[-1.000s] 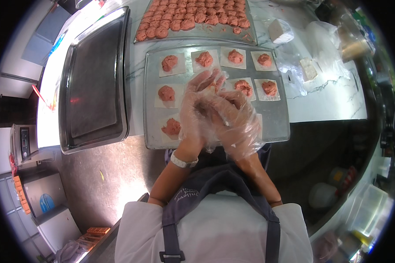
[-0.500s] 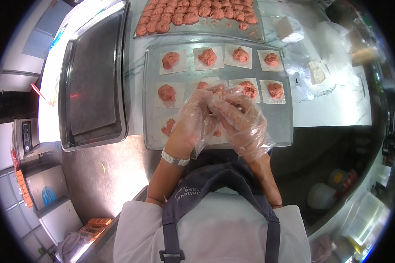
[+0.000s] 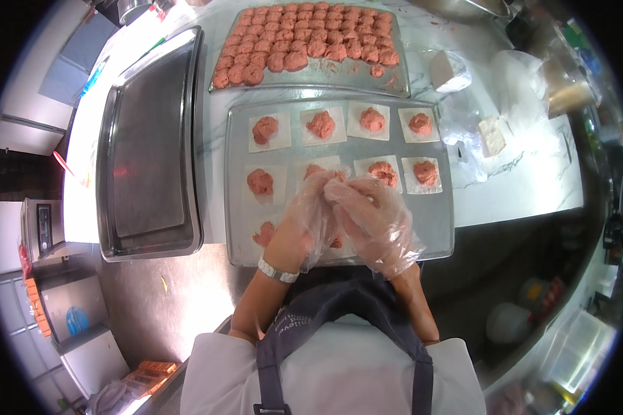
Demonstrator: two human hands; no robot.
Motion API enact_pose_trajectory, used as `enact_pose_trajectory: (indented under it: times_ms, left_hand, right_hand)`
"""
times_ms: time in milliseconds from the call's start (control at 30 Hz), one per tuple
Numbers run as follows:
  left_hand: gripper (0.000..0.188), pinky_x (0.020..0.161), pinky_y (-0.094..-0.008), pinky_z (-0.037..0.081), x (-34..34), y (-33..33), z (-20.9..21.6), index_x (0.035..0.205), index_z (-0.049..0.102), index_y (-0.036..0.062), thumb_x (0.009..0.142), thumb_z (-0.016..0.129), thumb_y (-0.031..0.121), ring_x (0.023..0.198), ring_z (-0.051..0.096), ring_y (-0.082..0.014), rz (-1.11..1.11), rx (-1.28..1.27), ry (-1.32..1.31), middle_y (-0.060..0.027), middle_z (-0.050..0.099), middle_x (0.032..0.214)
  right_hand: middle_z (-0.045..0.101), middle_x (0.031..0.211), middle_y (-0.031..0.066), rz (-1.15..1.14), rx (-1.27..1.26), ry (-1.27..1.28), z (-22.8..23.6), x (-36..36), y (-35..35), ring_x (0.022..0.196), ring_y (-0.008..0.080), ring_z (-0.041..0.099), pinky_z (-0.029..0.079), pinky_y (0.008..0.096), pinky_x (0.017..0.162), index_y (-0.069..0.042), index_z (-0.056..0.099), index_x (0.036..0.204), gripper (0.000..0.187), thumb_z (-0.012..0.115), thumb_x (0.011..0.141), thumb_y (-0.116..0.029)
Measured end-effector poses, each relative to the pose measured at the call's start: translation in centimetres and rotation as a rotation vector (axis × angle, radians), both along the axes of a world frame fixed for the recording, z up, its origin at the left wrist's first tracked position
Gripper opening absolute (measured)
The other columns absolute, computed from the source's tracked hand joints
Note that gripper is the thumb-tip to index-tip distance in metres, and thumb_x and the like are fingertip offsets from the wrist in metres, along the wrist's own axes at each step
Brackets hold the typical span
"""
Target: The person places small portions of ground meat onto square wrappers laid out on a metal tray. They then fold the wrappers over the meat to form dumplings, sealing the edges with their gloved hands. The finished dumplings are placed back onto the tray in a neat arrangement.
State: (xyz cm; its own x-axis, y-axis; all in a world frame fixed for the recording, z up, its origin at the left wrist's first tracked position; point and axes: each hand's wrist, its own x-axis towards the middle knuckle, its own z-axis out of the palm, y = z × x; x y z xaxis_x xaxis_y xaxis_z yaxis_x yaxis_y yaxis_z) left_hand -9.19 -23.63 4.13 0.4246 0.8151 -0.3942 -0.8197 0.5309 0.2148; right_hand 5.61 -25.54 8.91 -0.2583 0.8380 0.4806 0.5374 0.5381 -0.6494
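Observation:
My left hand [image 3: 315,213] and my right hand [image 3: 375,220], both in clear plastic gloves, meet over the near middle of a metal tray [image 3: 426,232]. Their fingers are closed and pressed together at the tips; whatever lies between them is hidden. On the tray, square pale wrappers [image 3: 279,142] sit in rows, each with a lump of pink minced filling [image 3: 372,120] on top. My hands partly cover a wrapper's filling [image 3: 314,169] in the second row. Closer to me, another filling lump [image 3: 264,234] shows beside my left forearm.
Behind stands a second tray [image 3: 353,81] packed with portioned pink lumps. An oblong dark metal pan [image 3: 152,152] lies at the left. White wrapper stacks [image 3: 450,71] and crumpled clear plastic [image 3: 464,155] are on the marble table's right side, with a metal bowl [image 3: 464,5] at the far edge.
The whole view has shifted, so the table and trays appear lower and more of the back tray shows. My hands stay pressed together over the near tray, their fingertips drawn closer.

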Motion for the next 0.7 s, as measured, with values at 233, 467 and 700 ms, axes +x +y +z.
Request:
enact_pose_trajectory:
  times_ms: [233,467,700]
  left_hand:
    - [0.017,0.096,-0.0361,0.046,1.1,-0.1,1.4,0.108,0.053,0.0125,0.099,0.049,0.026,0.112,0.056,-0.0232,0.084,0.137,0.079,-0.0129,0.052,0.133]
    - [0.034,0.1,-0.0414,0.046,3.0,-0.9,2.1,0.126,0.047,0.0066,0.1,0.043,0.029,0.114,0.054,-0.0279,0.1,0.093,0.097,-0.0146,0.052,0.131]
    - [0.041,0.101,-0.0436,0.045,2.1,-1.1,0.8,0.131,0.044,0.005,0.1,0.041,0.031,0.113,0.054,-0.0294,0.096,0.013,-0.063,-0.0164,0.05,0.132]
  right_hand:
    - [0.063,0.1,0.0119,-0.196,-0.193,0.193,1.2,1.2,0.1,0.083,0.0251,0.063,0.052,0.0343,0.071,-0.008,0.065,0.113,0.035,0.07,0.078,-0.004]
    - [0.06,0.106,0.0153,-0.091,-0.269,0.308,-0.7,1.5,0.0,0.09,0.0296,0.06,0.051,0.0394,0.08,-0.004,0.053,0.124,0.049,0.072,0.08,-0.013]
    - [0.056,0.112,0.0202,-0.163,-0.268,0.203,-0.4,1.2,-0.9,0.1,0.038,0.057,0.049,0.0438,0.085,-0.007,0.05,0.129,0.054,0.071,0.081,-0.019]
